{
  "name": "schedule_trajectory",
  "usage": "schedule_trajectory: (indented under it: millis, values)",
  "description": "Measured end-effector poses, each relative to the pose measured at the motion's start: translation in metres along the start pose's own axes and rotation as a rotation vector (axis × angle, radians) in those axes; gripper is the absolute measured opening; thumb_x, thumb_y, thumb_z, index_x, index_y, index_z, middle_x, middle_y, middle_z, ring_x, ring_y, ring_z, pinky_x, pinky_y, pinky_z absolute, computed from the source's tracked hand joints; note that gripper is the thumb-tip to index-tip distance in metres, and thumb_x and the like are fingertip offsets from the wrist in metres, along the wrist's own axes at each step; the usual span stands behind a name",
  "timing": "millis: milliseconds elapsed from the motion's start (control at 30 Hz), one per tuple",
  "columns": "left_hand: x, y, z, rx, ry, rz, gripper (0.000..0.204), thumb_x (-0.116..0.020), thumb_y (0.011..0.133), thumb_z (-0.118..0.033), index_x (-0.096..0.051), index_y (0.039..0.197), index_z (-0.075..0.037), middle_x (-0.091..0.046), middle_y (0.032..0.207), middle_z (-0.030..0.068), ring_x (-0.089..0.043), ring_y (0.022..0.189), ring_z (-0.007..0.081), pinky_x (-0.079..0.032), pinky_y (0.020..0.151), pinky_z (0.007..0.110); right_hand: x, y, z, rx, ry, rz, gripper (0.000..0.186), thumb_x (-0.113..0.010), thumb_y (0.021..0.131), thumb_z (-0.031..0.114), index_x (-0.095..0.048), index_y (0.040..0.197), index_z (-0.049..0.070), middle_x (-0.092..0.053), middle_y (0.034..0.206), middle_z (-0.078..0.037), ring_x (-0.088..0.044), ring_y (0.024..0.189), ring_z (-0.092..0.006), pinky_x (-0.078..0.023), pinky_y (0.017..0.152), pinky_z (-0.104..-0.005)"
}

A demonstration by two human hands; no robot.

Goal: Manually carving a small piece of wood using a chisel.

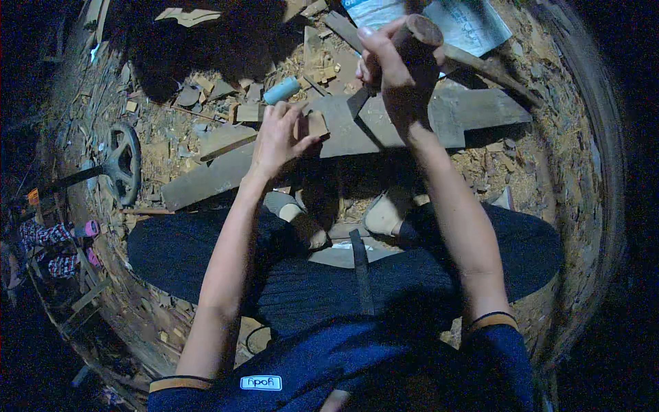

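Note:
My left hand (pixel 278 141) grips a small wooden block (pixel 314 123) on a long grey board (pixel 491 110) that lies across in front of me, its fingers curled over the block and thumb at the near side. My right hand (pixel 395 69), raised above the board at right of centre, is closed on a tool with a thick round wooden end (pixel 424 31); a dark flat blade (pixel 358 103) points down below that hand, and how it joins the wooden part is hard to make out. A pale blue cylinder (pixel 281 89) lies just beyond my left hand.
Wood scraps and chips (pixel 195 96) cover the ground. A wheel-shaped object on a shaft (pixel 120 165) lies left. Printed sheets (pixel 473 24) lie at back right. My feet (pixel 381 216) are below the board. A person's checked-clothed legs with pink footwear (pixel 65 247) show at far left.

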State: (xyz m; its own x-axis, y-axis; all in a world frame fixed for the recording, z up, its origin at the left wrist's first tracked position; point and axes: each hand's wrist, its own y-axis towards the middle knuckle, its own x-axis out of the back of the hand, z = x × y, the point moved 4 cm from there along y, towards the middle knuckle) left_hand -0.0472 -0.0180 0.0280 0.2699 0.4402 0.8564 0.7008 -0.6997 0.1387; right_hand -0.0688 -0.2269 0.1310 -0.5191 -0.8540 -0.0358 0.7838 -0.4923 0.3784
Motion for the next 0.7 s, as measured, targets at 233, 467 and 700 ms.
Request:
schedule_trajectory:
  millis: [233, 467, 700]
  values:
    - [0.007, 0.002, -0.006, 0.097, -0.129, -0.142, 0.040, -0.077, 0.066, -0.010, -0.057, 0.100, -0.006, -0.053, 0.099, 0.0119, -0.052, 0.098, 0.0329, -0.046, 0.083, 0.041, -0.012, -0.012, 0.004, -0.017, -0.039, 0.011, 0.027, -0.068, 0.080, 0.023, -0.053, 0.067, 0.005, -0.055, 0.058, -0.004, -0.052, 0.050, -0.0192, -0.041, 0.051, -0.0340]
    - [-0.002, 0.008, -0.006, 0.095, -0.016, -0.008, 0.022, -0.065, 0.075, -0.006, -0.066, 0.097, -0.007, -0.061, 0.102, 0.0122, -0.057, 0.099, 0.0315, -0.049, 0.081, 0.040, -0.017, -0.011, 0.005, 0.054, -0.073, 0.066, 0.017, -0.069, 0.079, 0.017, -0.057, 0.076, 0.005, -0.057, 0.064, -0.008, -0.057, 0.056, -0.0253, -0.046, 0.055, -0.0352]
    - [0.015, 0.007, 0.001, 0.191, 0.052, 0.090, 0.016, -0.061, 0.070, 0.001, -0.067, 0.084, -0.004, -0.064, 0.087, 0.0160, -0.063, 0.082, 0.0383, -0.049, 0.071, 0.045, -0.036, 0.000, 0.042, 0.182, 0.066, 0.094, 0.024, -0.067, 0.084, 0.017, -0.057, 0.066, 0.004, -0.054, 0.050, 0.000, -0.056, 0.046, -0.0074, -0.044, 0.044, -0.0233]
